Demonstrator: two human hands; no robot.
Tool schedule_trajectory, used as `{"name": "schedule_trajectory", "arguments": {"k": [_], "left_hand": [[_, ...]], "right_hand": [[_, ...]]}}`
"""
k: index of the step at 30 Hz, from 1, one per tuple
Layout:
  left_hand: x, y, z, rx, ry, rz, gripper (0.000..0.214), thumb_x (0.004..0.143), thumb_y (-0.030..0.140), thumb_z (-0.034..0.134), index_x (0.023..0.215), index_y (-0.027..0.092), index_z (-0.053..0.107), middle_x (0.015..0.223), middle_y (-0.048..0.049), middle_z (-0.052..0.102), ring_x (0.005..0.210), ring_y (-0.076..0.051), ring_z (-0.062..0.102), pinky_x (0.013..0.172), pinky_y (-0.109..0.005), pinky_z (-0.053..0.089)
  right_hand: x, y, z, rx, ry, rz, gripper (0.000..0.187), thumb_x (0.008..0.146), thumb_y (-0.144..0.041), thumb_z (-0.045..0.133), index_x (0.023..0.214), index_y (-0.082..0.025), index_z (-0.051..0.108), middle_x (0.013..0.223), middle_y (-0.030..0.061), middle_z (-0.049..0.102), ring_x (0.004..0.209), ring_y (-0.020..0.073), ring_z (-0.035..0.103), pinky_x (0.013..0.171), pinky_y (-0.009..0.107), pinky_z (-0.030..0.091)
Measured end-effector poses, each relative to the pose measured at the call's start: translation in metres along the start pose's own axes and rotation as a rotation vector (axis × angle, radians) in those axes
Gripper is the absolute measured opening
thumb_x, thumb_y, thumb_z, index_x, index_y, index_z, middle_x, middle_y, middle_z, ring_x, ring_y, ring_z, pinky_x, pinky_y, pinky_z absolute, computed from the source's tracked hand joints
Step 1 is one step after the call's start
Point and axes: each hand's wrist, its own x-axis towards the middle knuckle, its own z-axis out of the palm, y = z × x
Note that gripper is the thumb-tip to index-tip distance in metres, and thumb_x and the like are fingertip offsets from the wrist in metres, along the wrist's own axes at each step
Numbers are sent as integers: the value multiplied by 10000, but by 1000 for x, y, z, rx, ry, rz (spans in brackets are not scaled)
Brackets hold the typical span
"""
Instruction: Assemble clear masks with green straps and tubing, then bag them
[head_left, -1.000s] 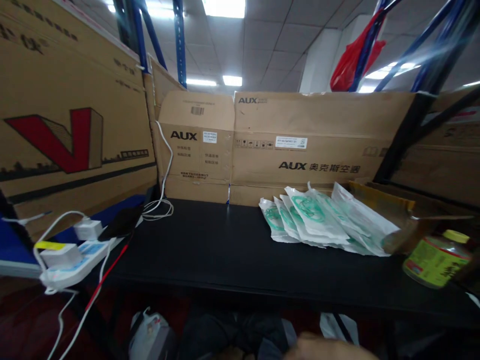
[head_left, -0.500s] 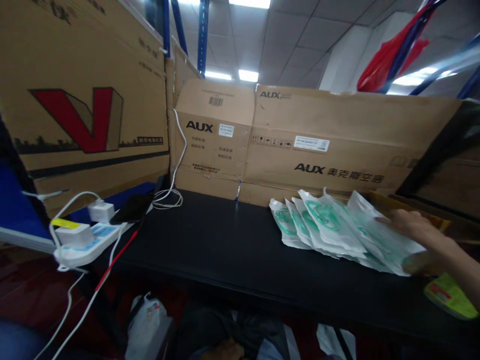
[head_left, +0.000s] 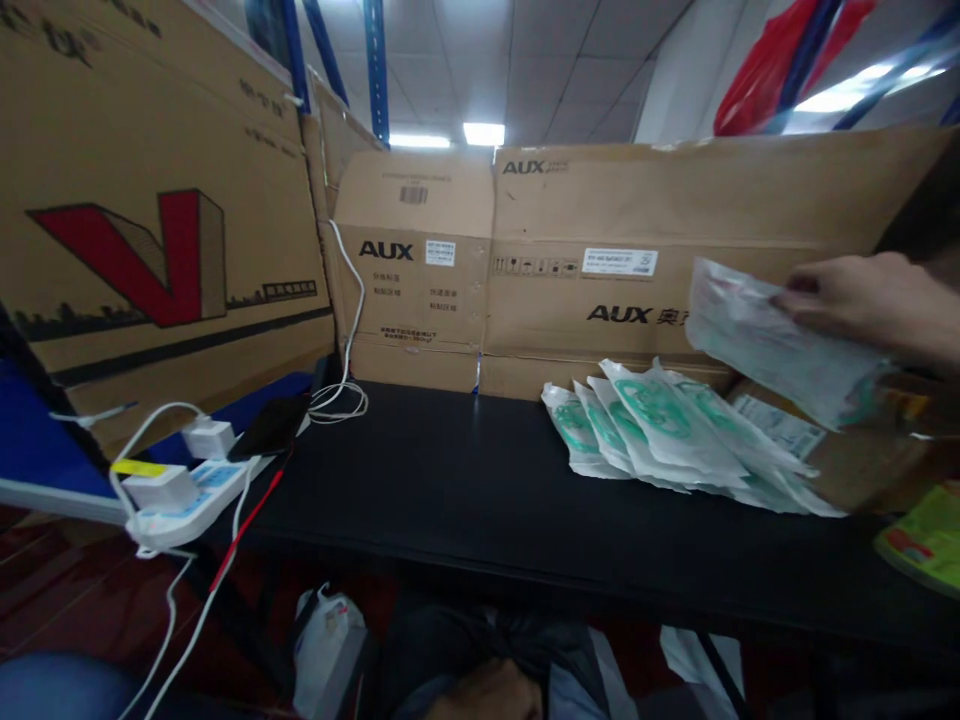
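Note:
At the right, my right hand (head_left: pixel 862 300) pinches a clear-white plastic packet (head_left: pixel 780 335) by its upper edge. The packet hangs tilted in the air above a cardboard box (head_left: pixel 855 465) with a white label. To its left lies an overlapping row of similar white plastic packets (head_left: pixel 660 425) with green inside or printed on them, on the black tabletop (head_left: pixel 450 475). My left hand (head_left: pixel 495 692) rests low in front of my lap, below the table edge. Its fingers are dark and partly cut off by the frame.
A white power strip (head_left: pixel 184 505) with plugs and cables sits at the left, beside a dark phone (head_left: pixel 274 425). Large cardboard panels (head_left: pixel 412 300) wall the table's back and left. A yellow-green packet (head_left: pixel 926 540) lies at the right edge. A white bag (head_left: pixel 326 640) is below the table.
My right hand has risen from the right end of the row, lifting a packet off it. The labelled box behind shows more now. The view has shifted slightly.

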Motion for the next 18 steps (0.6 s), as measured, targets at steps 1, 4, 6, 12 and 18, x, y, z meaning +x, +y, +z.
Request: {"name": "schedule_trajectory", "arguments": {"k": [1,4,6,12,18], "left_hand": [[-3,11,-5,-6,8,19,135,937,343,657,1021,317,758,1027,-9,759,1011,-220,695,870,-316,548],[-8,51,-35,-156,142,141,272,959,408,579,990,244,794,871,-26,777,798,-174,708,763,-255,541],[-8,76,-68,-327,328,215,360,976,440,542,1022,182,788,897,-64,781,771,-178,713,688,-245,546],[14,100,-189,-976,625,209,773,922,663,553,1469,119,492,1420,-250,595,1118,-308,701,873,-395,605],[55,67,-255,-946,660,79,547,935,627,563,1210,165,665,1045,-122,746,864,-245,727,693,-350,611]], "right_hand": [[-6,-16,-10,3,-8,-34,486,994,-356,543,1101,70,750,1028,337,727,1012,299,676,688,392,339],[-31,-77,-23,97,48,-195,466,1012,-314,533,1084,98,738,1018,302,739,979,291,687,727,352,340],[-48,-120,-17,169,25,-307,430,1038,-300,510,1084,62,736,1007,246,752,928,260,700,722,305,355],[-96,-233,48,325,-8,-549,223,1001,-149,515,1107,-113,708,1013,172,764,856,261,729,691,295,444],[-142,-283,119,610,56,-688,129,974,-210,599,1002,-199,725,1030,98,769,921,243,728,733,299,518]]}}
